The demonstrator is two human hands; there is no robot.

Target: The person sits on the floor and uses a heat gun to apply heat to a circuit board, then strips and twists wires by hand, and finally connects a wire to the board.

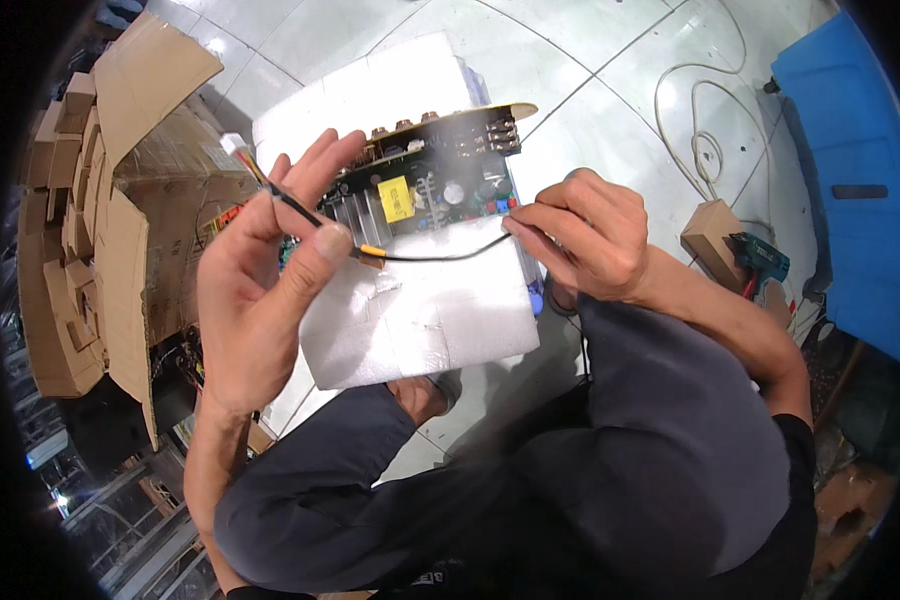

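A black cable (440, 259) with a yellow band is stretched between my two hands. My left hand (270, 270) pinches it between thumb and fingers, and a white plug (232, 143) on thin coloured wires sticks out beyond the fingers. The fingertips of my right hand (590, 230) are closed on the cable's other end, which they hide. Just behind the cable lies a circuit board (360, 222) with a yellow block-shaped part, silver heat sinks and several small components. A dark panel (450, 143) with knobs and jacks stands along its far side. Both rest on white foam (420, 320).
To the left is an opened cardboard box (170, 190) with cardboard dividers. On the right stand a blue plastic case (850, 180), a small brown box (712, 238) and a teal power tool (762, 258). A pale cord (705, 140) lies looped on the tiled floor (570, 50).
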